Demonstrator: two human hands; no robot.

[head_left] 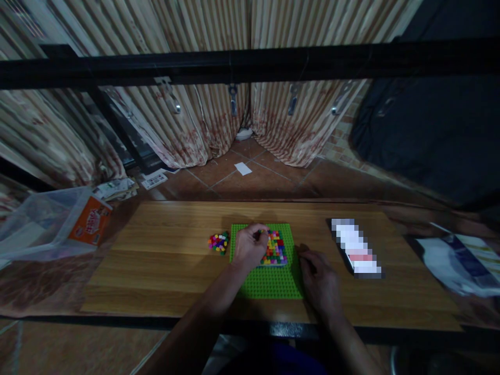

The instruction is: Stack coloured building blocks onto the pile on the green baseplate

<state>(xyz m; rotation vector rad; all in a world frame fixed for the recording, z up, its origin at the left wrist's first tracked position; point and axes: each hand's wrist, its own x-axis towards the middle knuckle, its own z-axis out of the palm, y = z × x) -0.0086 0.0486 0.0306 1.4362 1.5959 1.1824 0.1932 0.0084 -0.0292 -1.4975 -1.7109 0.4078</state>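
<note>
A green studded baseplate [269,281] lies on the wooden table [164,260]. A patch of small multicoloured bricks [276,248] is built on its upper right part. My left hand [250,246] rests over the plate's upper left, fingers curled in a pinch at the edge of the brick patch; what it pinches is too small to make out. My right hand [321,281] lies at the plate's right edge, fingers curled on the table and the plate's rim. A small heap of loose coloured bricks [219,242] sits just left of the plate.
A blurred-out flat object [356,247] lies to the right on the table. A clear plastic box with an orange packet [58,221] stands at the far left. Papers and a bag [457,260] lie at the right. A black bar [250,65] crosses overhead; curtains hang behind.
</note>
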